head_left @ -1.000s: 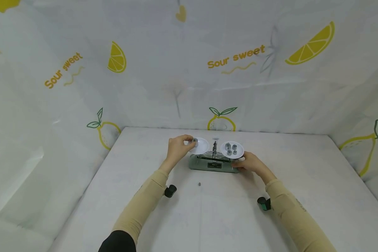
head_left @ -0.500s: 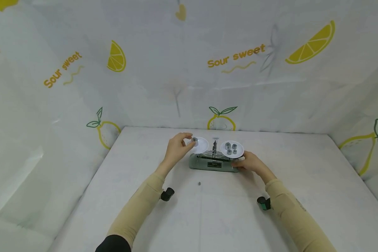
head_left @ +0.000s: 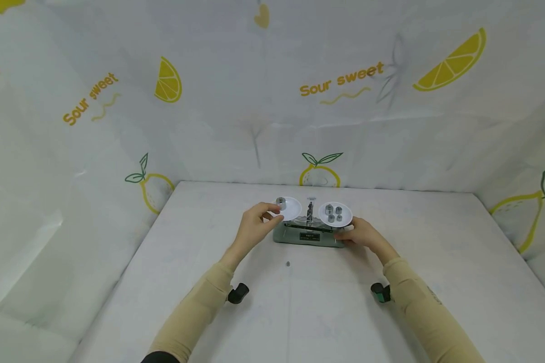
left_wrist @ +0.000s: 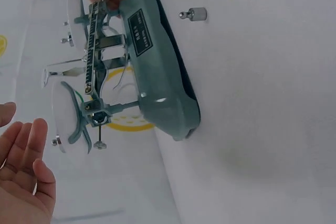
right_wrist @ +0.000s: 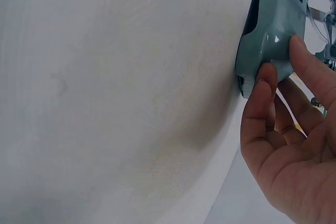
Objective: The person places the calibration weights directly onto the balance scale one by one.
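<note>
A green balance scale point(head_left: 285, 234) stands at the back of the table, with a white pan at each end. One metal weight point(head_left: 280, 202) sits on the left pan point(head_left: 293, 206); several metal weights rest on the right pan point(head_left: 347, 216). Beside the left pan is my left hand point(head_left: 253, 227), fingers loosely bent and holding nothing; a gap between it and the pan shows in the left wrist view. My right hand point(head_left: 365, 234) grips the right end of the scale's base point(right_wrist: 278, 30), thumb and fingers around that end. Some fingers are partly hidden behind the base.
A small metal weight point(left_wrist: 197, 14) stands on the white table point(head_left: 327, 312) in front of the scale. White sheeting point(head_left: 227, 126) with lemon prints hangs behind and at the sides of the table.
My left hand has let go of the weight on the left pan and drawn back slightly toward me. My right hand stays on the base.
</note>
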Tool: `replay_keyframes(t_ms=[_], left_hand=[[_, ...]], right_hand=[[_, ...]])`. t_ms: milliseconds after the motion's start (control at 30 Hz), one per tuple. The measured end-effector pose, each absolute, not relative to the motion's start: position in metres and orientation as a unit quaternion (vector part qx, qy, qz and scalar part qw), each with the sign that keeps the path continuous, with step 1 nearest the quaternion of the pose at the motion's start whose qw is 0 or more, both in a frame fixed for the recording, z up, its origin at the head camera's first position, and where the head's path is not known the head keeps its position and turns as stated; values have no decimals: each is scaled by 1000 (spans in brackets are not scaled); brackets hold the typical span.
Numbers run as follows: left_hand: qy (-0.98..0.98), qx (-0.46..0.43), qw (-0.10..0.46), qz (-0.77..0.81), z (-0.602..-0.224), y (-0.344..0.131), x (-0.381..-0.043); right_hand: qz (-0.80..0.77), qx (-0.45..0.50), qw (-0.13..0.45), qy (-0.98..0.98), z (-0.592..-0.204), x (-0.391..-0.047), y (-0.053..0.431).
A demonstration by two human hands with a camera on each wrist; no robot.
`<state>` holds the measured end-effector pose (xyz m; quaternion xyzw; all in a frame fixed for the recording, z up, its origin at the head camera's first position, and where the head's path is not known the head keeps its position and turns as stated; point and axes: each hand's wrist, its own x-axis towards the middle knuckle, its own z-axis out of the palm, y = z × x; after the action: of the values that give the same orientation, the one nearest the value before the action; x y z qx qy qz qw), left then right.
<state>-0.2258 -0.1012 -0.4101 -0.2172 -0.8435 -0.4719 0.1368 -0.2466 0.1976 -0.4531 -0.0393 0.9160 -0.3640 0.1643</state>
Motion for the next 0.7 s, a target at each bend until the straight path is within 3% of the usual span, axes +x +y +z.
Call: replay_keyframes(t_ms=[233,467,700], left_hand=[[-827,-215,120,-505,-429,-100,-217],[-828,-210,9,-520,-447,-98,-208],[-839,-212,-60,-498,-464,-97,-206]], right_hand=[[-367,-40,166,915,-452,-245,198],[-364,-39,165,916,-451,-246,198],[-366,-37,166,915,-452,-246,198]])
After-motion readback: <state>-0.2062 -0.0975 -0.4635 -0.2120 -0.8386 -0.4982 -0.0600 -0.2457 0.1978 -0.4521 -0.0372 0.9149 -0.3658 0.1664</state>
